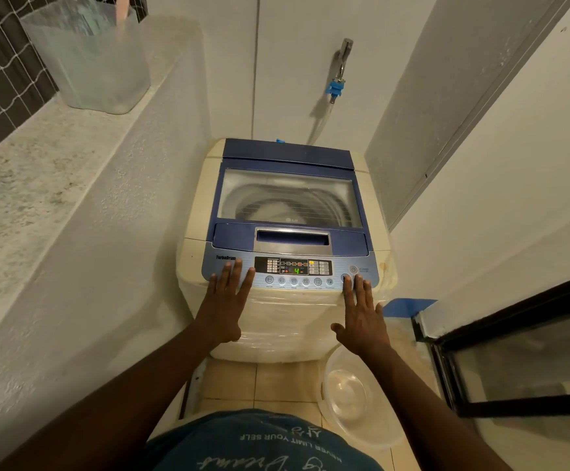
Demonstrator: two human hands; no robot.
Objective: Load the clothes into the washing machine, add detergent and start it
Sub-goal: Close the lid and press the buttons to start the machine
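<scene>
A cream top-loading washing machine point(195, 205) with a blue lid stands against the wall. Its lid point(290, 195) is down, and pale contents show dimly through the window. The control panel point(293, 270) is lit, with a green "4" on the display. My left hand point(227, 300) lies flat with straight fingers on the panel's left end. My right hand point(361, 314) is spread open, its index fingertip on a round button point(345, 277) just below the power button point(353, 269).
A clear plastic basin point(355, 396) sits on the tiled floor at the machine's right. A translucent tub point(90, 59) stands on the stone ledge at left. A tap with a blue hose fitting point(336, 88) is on the back wall. A dark-framed glass door point(514, 351) stands at right.
</scene>
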